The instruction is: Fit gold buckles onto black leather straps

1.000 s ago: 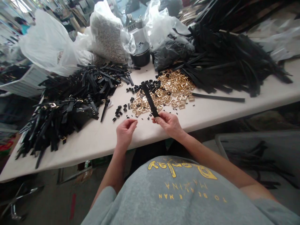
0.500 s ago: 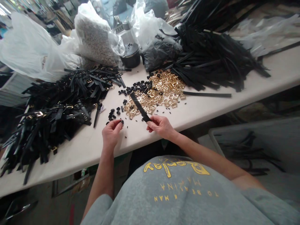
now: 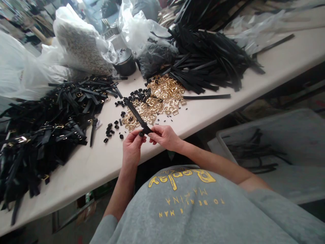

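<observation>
pinched in my right hand [image 3: 164, 137], the strap [image 3: 135, 113] slants over the gold buckles [image 3: 167, 88]; my left hand [image 3: 132, 145] pinches a black loop [image 3: 141, 134] beside its near end. i'd keep both square.

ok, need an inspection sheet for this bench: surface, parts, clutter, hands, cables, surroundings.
Surface: pale table, parts spread across it.
Job's things: black strap held up; gold buckles heaped beyond; black loops scattered; buckled straps piled left, plain strips piled right.
Clutter: bag of pale pieces, bag of dark pieces and lidded black pot at the back.
Hands: left hand pinches a small black piece; right hand grips the strap's near end. Piece-to-strap contact: cannot tell.
Cables: nothing seen.
Surroundings: grey bin holding dark strips, at right; background blurred.
</observation>
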Action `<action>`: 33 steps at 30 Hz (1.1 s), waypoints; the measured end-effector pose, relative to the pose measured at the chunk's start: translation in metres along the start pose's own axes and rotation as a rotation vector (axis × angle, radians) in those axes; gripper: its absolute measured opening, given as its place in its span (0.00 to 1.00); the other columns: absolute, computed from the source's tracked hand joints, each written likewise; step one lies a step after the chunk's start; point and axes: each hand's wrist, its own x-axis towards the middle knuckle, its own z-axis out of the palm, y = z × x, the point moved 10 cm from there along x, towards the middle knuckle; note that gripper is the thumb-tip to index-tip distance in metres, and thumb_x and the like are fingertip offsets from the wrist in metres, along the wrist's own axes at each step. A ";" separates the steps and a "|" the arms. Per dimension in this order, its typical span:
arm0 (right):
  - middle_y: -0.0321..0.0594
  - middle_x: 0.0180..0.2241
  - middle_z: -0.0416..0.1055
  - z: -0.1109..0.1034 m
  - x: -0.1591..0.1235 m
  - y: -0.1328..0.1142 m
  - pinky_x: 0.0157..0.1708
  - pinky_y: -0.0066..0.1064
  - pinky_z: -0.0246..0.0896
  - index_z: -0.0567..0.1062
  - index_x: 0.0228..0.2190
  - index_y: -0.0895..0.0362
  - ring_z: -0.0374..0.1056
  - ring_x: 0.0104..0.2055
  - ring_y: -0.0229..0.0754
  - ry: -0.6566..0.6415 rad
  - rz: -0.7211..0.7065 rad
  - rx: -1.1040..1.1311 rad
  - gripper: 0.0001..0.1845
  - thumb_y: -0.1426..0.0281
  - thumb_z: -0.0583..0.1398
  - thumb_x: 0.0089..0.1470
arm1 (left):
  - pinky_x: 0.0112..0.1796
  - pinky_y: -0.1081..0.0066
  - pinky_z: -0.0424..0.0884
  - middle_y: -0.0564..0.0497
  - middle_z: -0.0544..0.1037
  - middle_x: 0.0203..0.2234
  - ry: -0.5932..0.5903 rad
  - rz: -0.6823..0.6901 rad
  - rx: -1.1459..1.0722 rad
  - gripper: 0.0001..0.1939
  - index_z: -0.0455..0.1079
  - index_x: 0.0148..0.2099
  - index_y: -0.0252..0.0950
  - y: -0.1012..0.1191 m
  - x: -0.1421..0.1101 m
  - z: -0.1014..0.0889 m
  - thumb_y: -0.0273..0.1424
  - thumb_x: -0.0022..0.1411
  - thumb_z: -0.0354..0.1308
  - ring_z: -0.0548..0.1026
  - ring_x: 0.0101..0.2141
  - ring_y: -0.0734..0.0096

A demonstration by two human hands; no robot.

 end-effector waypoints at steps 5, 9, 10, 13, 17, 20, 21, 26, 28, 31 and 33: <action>0.33 0.24 0.74 -0.006 -0.004 -0.004 0.26 0.23 0.64 0.72 0.30 0.58 0.71 0.23 0.32 -0.013 -0.037 -0.128 0.08 0.66 0.60 0.59 | 0.26 0.78 0.70 0.55 0.77 0.23 -0.003 -0.008 -0.043 0.16 0.76 0.33 0.37 0.002 0.004 0.004 0.35 0.42 0.76 0.72 0.21 0.80; 0.33 0.22 0.74 -0.012 -0.005 -0.003 0.26 0.23 0.62 0.70 0.27 0.58 0.70 0.22 0.32 -0.022 -0.010 -0.209 0.09 0.69 0.60 0.59 | 0.26 0.78 0.70 0.54 0.77 0.23 -0.003 -0.051 -0.002 0.17 0.75 0.32 0.35 -0.004 0.007 0.005 0.35 0.41 0.76 0.72 0.21 0.80; 0.33 0.22 0.74 -0.014 -0.004 -0.001 0.25 0.23 0.61 0.70 0.27 0.58 0.70 0.22 0.32 -0.019 0.007 -0.218 0.09 0.70 0.60 0.59 | 0.26 0.78 0.71 0.54 0.78 0.24 -0.003 -0.061 0.010 0.17 0.76 0.33 0.35 -0.005 0.007 0.005 0.35 0.41 0.75 0.73 0.21 0.80; 0.33 0.22 0.74 -0.018 -0.003 0.005 0.23 0.22 0.60 0.71 0.27 0.58 0.70 0.22 0.32 -0.007 0.047 -0.217 0.08 0.70 0.60 0.58 | 0.30 0.75 0.74 0.52 0.79 0.26 -0.020 -0.079 0.040 0.16 0.77 0.35 0.35 -0.009 0.007 0.006 0.38 0.45 0.74 0.75 0.24 0.78; 0.32 0.22 0.74 -0.019 -0.002 0.008 0.23 0.21 0.58 0.71 0.27 0.58 0.69 0.21 0.31 -0.005 0.058 -0.217 0.08 0.71 0.60 0.58 | 0.33 0.73 0.75 0.51 0.81 0.29 -0.060 -0.037 0.114 0.15 0.78 0.36 0.36 -0.005 0.009 0.008 0.36 0.47 0.73 0.76 0.26 0.76; 0.32 0.22 0.74 -0.019 -0.001 0.009 0.24 0.22 0.57 0.72 0.28 0.58 0.68 0.21 0.31 -0.040 0.060 -0.224 0.07 0.70 0.59 0.59 | 0.32 0.72 0.75 0.50 0.81 0.27 -0.087 -0.017 0.185 0.15 0.78 0.36 0.35 -0.003 0.012 0.009 0.36 0.46 0.73 0.76 0.25 0.74; 0.32 0.22 0.74 -0.020 -0.001 0.008 0.24 0.22 0.56 0.72 0.28 0.58 0.67 0.20 0.30 -0.048 0.055 -0.243 0.07 0.71 0.59 0.59 | 0.31 0.71 0.75 0.50 0.81 0.27 -0.095 -0.025 0.202 0.15 0.78 0.35 0.35 -0.004 0.014 0.009 0.36 0.46 0.73 0.76 0.25 0.73; 0.30 0.20 0.72 -0.027 0.000 -0.001 0.26 0.24 0.49 0.72 0.25 0.58 0.62 0.21 0.30 -0.065 0.005 -0.490 0.08 0.73 0.61 0.56 | 0.30 0.71 0.74 0.51 0.80 0.24 -0.117 0.007 0.312 0.14 0.79 0.34 0.35 -0.003 0.017 0.015 0.35 0.45 0.73 0.76 0.24 0.72; 0.31 0.21 0.73 -0.028 0.000 -0.002 0.26 0.25 0.47 0.73 0.25 0.58 0.61 0.22 0.31 -0.071 -0.004 -0.547 0.08 0.74 0.61 0.56 | 0.31 0.70 0.74 0.51 0.80 0.25 -0.128 0.022 0.346 0.14 0.79 0.33 0.35 -0.003 0.017 0.019 0.34 0.43 0.74 0.76 0.25 0.72; 0.31 0.21 0.73 -0.029 0.000 -0.002 0.27 0.25 0.48 0.73 0.25 0.58 0.63 0.23 0.32 -0.069 -0.014 -0.544 0.08 0.74 0.61 0.56 | 0.31 0.70 0.75 0.51 0.80 0.25 -0.157 -0.002 0.348 0.14 0.79 0.33 0.36 -0.009 0.016 0.025 0.34 0.42 0.74 0.76 0.25 0.72; 0.31 0.22 0.74 -0.029 0.001 -0.002 0.28 0.25 0.50 0.73 0.26 0.58 0.64 0.24 0.32 -0.071 -0.023 -0.506 0.08 0.75 0.60 0.57 | 0.31 0.70 0.75 0.51 0.80 0.24 -0.157 -0.010 0.337 0.14 0.79 0.33 0.36 -0.013 0.017 0.027 0.34 0.42 0.75 0.75 0.24 0.72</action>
